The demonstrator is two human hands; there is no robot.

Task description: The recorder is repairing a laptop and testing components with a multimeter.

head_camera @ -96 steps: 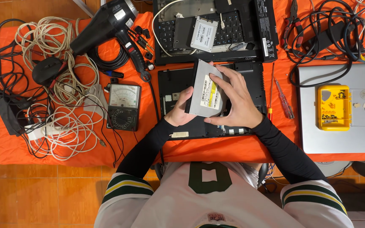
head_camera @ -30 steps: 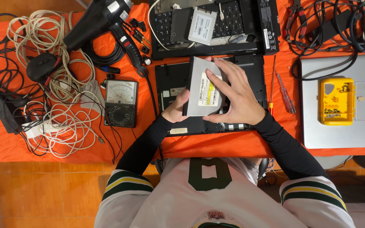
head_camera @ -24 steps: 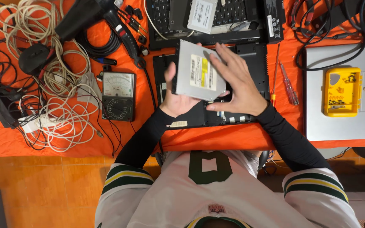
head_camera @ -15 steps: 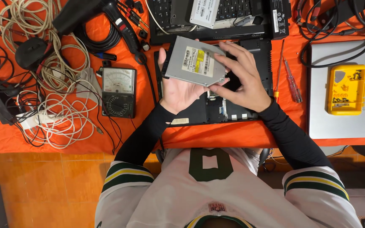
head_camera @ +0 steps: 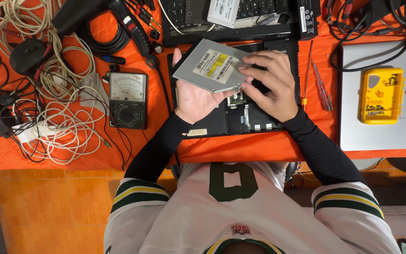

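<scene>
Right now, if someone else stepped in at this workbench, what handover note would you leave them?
Left hand: palm up, supporting the flat silver optical drive with a yellow-and-white label.
Right hand: fingers on the drive's right edge, steadying it.
The drive is lifted clear, above the opened black laptop base on the orange cloth-covered table.
Done: drive is out of the laptop base.
Left: drive not yet set down; laptop base still open.
Nearby: red-handled screwdriver to the right, analogue multimeter to the left.

White-yellow label [head_camera: 216,66] atop grey drive [head_camera: 198,77]
</scene>
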